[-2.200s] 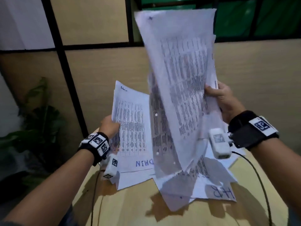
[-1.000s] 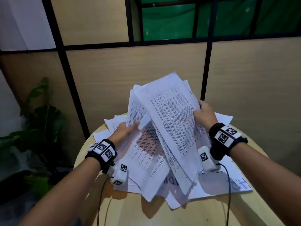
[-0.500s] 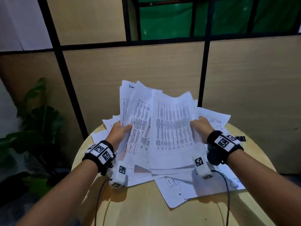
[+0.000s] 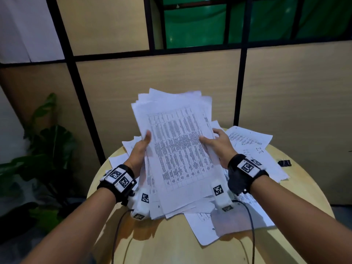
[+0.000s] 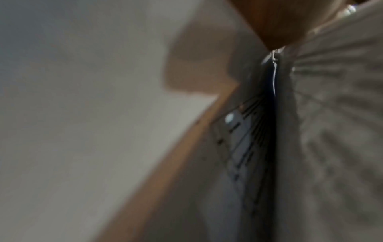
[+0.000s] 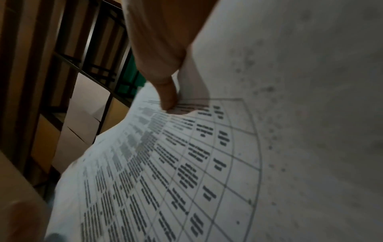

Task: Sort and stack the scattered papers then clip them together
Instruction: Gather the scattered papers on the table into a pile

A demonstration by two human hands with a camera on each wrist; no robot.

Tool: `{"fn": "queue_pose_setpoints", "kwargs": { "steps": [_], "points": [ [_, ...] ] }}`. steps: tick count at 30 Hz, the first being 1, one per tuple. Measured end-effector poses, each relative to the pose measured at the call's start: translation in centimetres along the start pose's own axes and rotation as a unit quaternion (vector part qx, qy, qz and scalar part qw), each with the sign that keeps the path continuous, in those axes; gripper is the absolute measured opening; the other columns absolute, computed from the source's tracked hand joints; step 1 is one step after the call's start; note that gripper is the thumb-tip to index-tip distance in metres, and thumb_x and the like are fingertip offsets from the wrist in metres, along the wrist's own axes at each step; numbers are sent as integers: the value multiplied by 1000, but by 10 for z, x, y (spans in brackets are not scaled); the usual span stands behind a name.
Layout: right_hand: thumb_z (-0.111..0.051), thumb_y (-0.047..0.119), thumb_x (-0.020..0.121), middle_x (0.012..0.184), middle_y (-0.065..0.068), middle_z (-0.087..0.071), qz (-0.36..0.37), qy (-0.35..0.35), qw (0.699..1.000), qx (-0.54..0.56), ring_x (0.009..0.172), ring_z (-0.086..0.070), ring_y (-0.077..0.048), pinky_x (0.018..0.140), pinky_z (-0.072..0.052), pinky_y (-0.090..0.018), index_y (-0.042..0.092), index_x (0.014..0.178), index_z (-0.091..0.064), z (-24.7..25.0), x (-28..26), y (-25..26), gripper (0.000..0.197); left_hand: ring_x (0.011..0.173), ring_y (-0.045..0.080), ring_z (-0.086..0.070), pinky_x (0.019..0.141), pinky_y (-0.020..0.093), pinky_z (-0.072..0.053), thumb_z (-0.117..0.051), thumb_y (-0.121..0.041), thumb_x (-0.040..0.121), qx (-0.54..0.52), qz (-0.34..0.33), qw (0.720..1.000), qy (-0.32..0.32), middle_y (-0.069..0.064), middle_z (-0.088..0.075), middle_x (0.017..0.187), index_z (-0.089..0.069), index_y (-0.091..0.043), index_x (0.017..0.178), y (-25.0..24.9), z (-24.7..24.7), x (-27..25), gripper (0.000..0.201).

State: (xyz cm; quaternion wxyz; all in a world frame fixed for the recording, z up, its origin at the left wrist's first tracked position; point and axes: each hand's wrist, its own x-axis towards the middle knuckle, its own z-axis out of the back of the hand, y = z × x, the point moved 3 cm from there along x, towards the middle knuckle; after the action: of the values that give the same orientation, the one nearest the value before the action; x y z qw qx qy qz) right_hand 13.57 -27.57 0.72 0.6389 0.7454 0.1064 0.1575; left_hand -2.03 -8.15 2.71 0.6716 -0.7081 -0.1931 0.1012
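Note:
A thick bundle of printed sheets (image 4: pixel 177 147) stands tilted above the round wooden table (image 4: pixel 171 242), its lower edge resting on the papers below. My left hand (image 4: pixel 142 147) grips its left edge, thumb on the front page. My right hand (image 4: pixel 215 141) grips the right edge, thumb pressed on the printed table (image 6: pixel 176 163). The sheet edges are uneven at the top. More loose papers (image 4: pixel 253 149) lie flat on the table beneath and to the right. A black binder clip (image 4: pixel 284 162) lies on the table at the right. The left wrist view is blurred, showing paper edges (image 5: pixel 269 131) close up.
A partition wall of tan panels with black frames (image 4: pixel 76 77) stands right behind the table. A green potted plant (image 4: pixel 49 149) stands at the left, below table level. The wrist cameras' cables (image 4: pixel 251 235) trail over the table's bare front part.
The raised, fanned sheets have come down and been gathered into one bundle between both hands. My thumbs have moved onto the front page, and the bundle now leans slightly left.

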Motion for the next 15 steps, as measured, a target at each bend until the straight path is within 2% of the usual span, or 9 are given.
{"fn": "queue_pose_setpoints", "kwargs": {
  "steps": [2, 4, 6, 7, 8, 11, 12, 14, 15],
  "points": [
    [-70, 3, 86, 101, -9, -71, 23, 38, 999, 13, 75, -71, -16, 59, -58, -25, 10, 121, -55, -8, -8, 15, 38, 119, 22, -63, 105, 41, -48, -76, -39, 78, 35, -41, 998, -43, 2, -67, 124, -60, -6, 130, -6, 7, 8, 63],
    [-72, 1, 84, 104, -10, -71, 42, 54, 998, 11, 92, -70, -26, 74, -62, -32, 7, 115, -58, -17, -15, 31, 35, 116, 28, -65, 105, 47, -49, -75, -12, 84, 46, -64, 994, -71, 14, -68, 123, -58, 3, 129, -16, 12, 16, 50],
    [-75, 4, 81, 112, -5, -66, 68, 62, 996, 14, 106, -64, -23, 99, -52, -41, 3, 118, -54, -24, -19, 48, 42, 112, 26, -66, 102, 45, -51, -72, -7, 87, 24, -99, 991, -91, 14, -67, 122, -54, 4, 128, -31, 16, 21, 46],
    [-77, 7, 81, 110, -1, -64, 85, 62, 994, 9, 106, -62, -19, 105, -46, -40, 3, 116, -54, -27, -22, 58, 42, 108, 20, -68, 100, 40, -53, -72, -7, 87, 12, -122, 987, -99, 9, -68, 118, -52, 1, 124, -39, 18, 23, 43],
    [-77, 10, 80, 104, 1, -65, 102, 68, 992, 1, 99, -63, -15, 104, -46, -38, 6, 109, -56, -30, -25, 67, 36, 102, 12, -69, 97, 33, -54, -71, -7, 87, 9, -149, 984, -96, 2, -71, 110, -53, -3, 116, -48, 18, 25, 34],
    [-77, 20, 82, 81, 5, -59, 127, 87, 988, -32, 73, -60, -7, 77, -52, -18, 12, 89, -51, -38, -29, 77, 28, 86, -3, -71, 81, 18, -55, -68, -4, 89, 38, -197, 976, -87, -14, -77, 84, -60, -13, 96, -58, 17, 23, 14],
    [-79, 23, 80, 84, 3, -61, 123, 90, 987, -45, 76, -61, -7, 77, -54, -18, 11, 92, -53, -40, -29, 73, 31, 86, -1, -72, 80, 18, -55, -69, -2, 87, 38, -194, 976, -89, -13, -77, 84, -63, -10, 99, -55, 19, 20, 15],
    [-87, 36, 66, 107, -5, -67, 101, 104, 986, -86, 100, -66, -14, 94, -53, -30, 6, 110, -56, -44, -27, 60, 62, 88, 7, -74, 81, 24, -58, -73, 1, 83, 52, -170, 979, -95, -4, -76, 95, -65, 1, 112, -39, 27, 18, 31],
    [-89, 37, 63, 113, -5, -65, 88, 101, 986, -101, 105, -64, -16, 96, -51, -33, 8, 112, -54, -45, -27, 54, 66, 92, 11, -74, 85, 29, -59, -75, 0, 80, 60, -155, 982, -92, 2, -75, 102, -63, 4, 117, -31, 33, 18, 40]
  ]
}}
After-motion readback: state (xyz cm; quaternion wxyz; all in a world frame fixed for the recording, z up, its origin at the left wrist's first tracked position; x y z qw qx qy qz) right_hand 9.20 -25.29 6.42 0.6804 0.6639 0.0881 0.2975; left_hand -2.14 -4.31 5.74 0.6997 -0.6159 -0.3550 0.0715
